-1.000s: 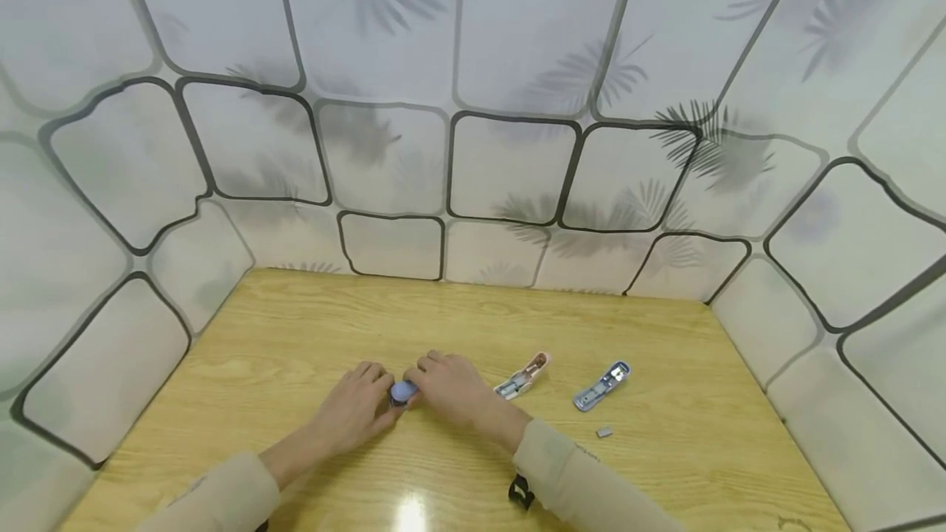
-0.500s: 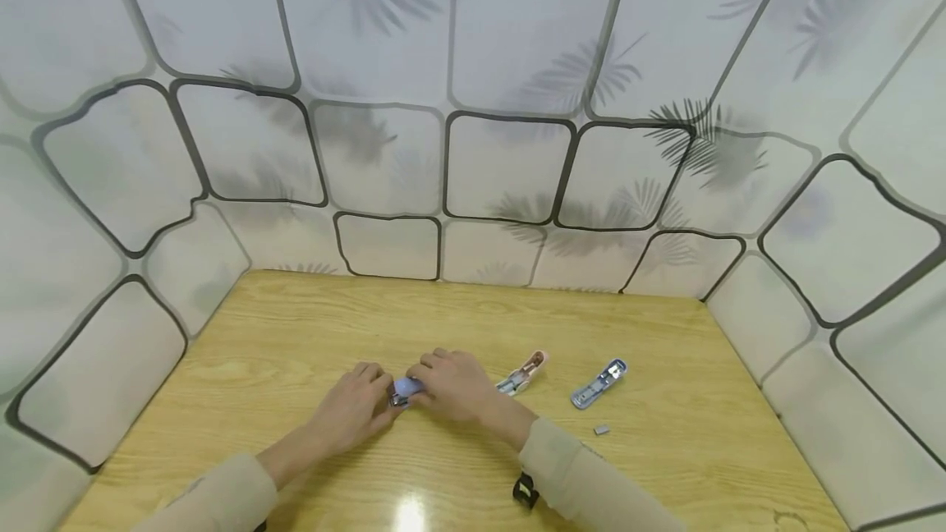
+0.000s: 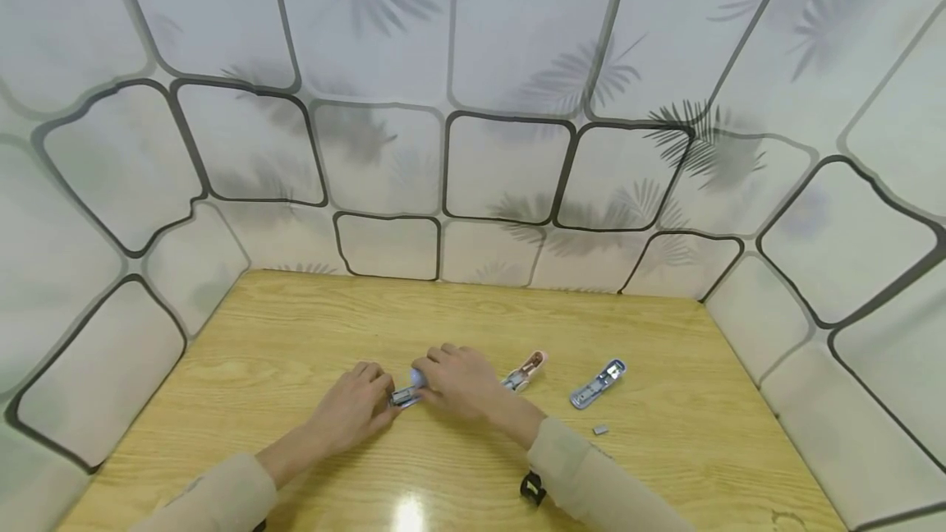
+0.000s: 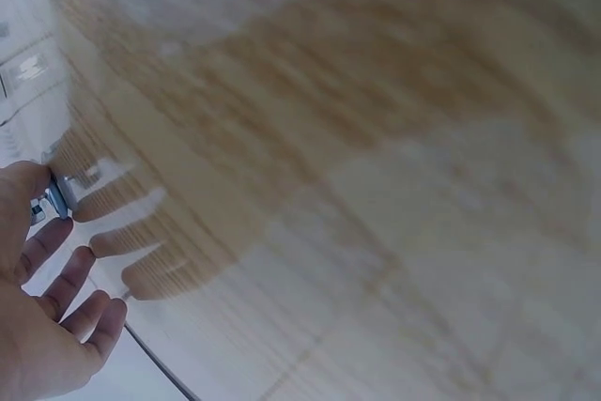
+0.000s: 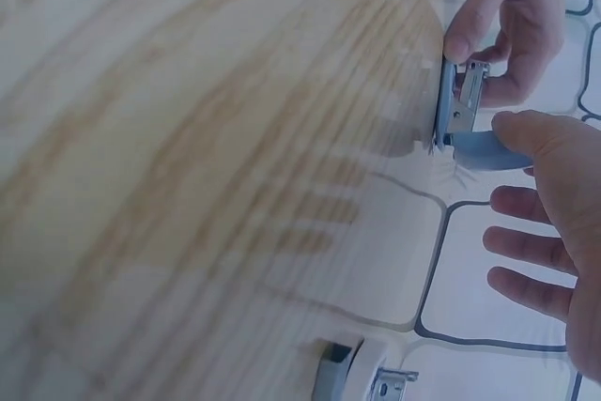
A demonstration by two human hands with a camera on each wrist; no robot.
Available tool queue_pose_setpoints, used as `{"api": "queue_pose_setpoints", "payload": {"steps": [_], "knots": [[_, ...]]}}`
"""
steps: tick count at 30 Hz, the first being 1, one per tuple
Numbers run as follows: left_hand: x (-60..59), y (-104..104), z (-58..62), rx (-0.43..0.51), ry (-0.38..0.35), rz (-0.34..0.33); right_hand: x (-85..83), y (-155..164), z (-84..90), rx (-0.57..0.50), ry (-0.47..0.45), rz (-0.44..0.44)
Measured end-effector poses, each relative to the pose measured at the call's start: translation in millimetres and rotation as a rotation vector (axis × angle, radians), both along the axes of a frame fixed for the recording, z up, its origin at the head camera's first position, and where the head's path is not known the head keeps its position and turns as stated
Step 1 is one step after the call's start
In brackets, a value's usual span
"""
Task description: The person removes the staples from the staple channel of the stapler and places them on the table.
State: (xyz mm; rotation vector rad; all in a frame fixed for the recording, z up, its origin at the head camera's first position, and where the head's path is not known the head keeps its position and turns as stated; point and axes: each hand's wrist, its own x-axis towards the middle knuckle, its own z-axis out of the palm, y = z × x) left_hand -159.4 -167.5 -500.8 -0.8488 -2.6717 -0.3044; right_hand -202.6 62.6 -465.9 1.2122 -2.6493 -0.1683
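Observation:
A small blue stapler [image 3: 404, 396] is between my two hands, its metal magazine exposed. My left hand [image 3: 358, 401] pinches one end of its base between thumb and fingers. My right hand [image 3: 461, 384] pinches the blue top cover [image 5: 488, 151], which stands swung up at a wide angle from the base [image 5: 445, 105] in the right wrist view. The other right fingers are spread apart from it. In the left wrist view, only a sliver of the stapler [image 4: 58, 196] shows past the thumb.
Right of my right hand lie a pink stapler [image 3: 526, 370], partly hidden by it, and another blue stapler [image 3: 597, 384], both opened out. A small grey piece [image 3: 600, 429], like a strip of staples, lies nearer. Patterned fabric walls [image 3: 510, 171] enclose the wooden table [image 3: 355, 310].
My right hand has shifted slightly right, swinging the top cover up and away from the base. The magazine has come into view. My left hand has stayed in place.

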Motion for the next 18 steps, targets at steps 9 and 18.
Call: {"api": "queue_pose_setpoints", "payload": {"steps": [9,18], "knots": [[-0.9,1.4,-0.2,-0.007,0.011,0.029,-3.5,12.6,3.3,-0.014,-0.026,-0.059],[-1.4,5.9,0.9,-0.010,-0.007,0.042,-10.9,27.4,0.7,-0.004,-0.071,-0.139]]}}
